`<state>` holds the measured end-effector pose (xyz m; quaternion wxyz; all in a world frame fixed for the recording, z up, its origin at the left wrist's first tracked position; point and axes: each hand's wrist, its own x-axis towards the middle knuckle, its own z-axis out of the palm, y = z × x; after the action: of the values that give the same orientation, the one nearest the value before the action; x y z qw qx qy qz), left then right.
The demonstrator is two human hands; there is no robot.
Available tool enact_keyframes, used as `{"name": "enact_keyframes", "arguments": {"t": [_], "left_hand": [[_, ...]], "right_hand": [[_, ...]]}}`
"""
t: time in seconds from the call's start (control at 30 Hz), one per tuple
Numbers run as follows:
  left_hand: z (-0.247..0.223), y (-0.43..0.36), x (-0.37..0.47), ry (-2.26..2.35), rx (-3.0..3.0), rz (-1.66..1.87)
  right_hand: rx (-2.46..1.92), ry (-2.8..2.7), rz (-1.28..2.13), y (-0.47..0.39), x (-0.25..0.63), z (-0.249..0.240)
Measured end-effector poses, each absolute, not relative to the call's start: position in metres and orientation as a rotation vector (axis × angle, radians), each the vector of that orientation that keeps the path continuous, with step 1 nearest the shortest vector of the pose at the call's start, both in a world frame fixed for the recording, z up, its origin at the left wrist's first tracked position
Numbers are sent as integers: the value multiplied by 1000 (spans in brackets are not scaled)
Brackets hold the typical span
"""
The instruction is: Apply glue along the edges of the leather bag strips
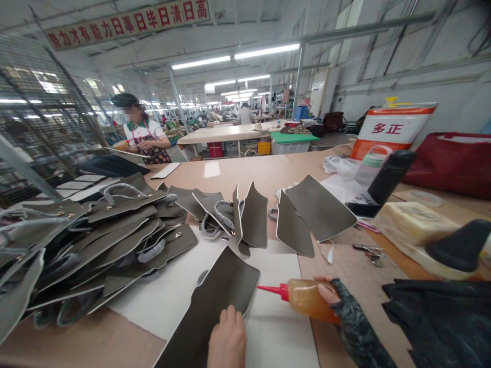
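My right hand (329, 294) is wrapped round a squeeze bottle (307, 298) of amber liquid with a red nozzle. The nozzle tip points left, close to the right edge of a dark grey bag panel (224, 286) with pale edges. On that panel's lower right part rests my left hand (227, 337), fingers bent and pressed together at its edge; whether it pinches the panel is hard to see. The panel lies tilted over a white sheet (282, 276). Beyond it stand more grey panels (255, 214), some with wrapped handles.
At left is a heap of grey bag panels (126, 245) with handles. To the right lie metal clips (372, 253), a black bottle (395, 174), a wrapped yellowish block (420, 222) and black cloth (441, 317). A co-worker (141, 130) stands across the table.
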<state>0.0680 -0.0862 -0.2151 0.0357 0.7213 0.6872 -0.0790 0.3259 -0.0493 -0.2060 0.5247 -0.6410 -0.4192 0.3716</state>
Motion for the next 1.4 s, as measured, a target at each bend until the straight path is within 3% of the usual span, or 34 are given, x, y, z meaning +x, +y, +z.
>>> {"name": "enact_keyframes", "arguments": {"t": [0.2, 0.47, 1.13, 1.4], "left_hand": [[-213, -82, 55, 2094, 2189, -37], [-192, -77, 57, 1961, 1941, 53], [-193, -67, 55, 1981, 1791, 137], [-194, -65, 56, 1981, 1781, 163]], "right_hand": [[-1582, -1016, 774, -41, 327, -220], [-1558, -1008, 953, -43, 337, -228], [-1501, -1360, 550, -58, 292, -210], [-1425, -1622, 205, -60, 282, -198]]}}
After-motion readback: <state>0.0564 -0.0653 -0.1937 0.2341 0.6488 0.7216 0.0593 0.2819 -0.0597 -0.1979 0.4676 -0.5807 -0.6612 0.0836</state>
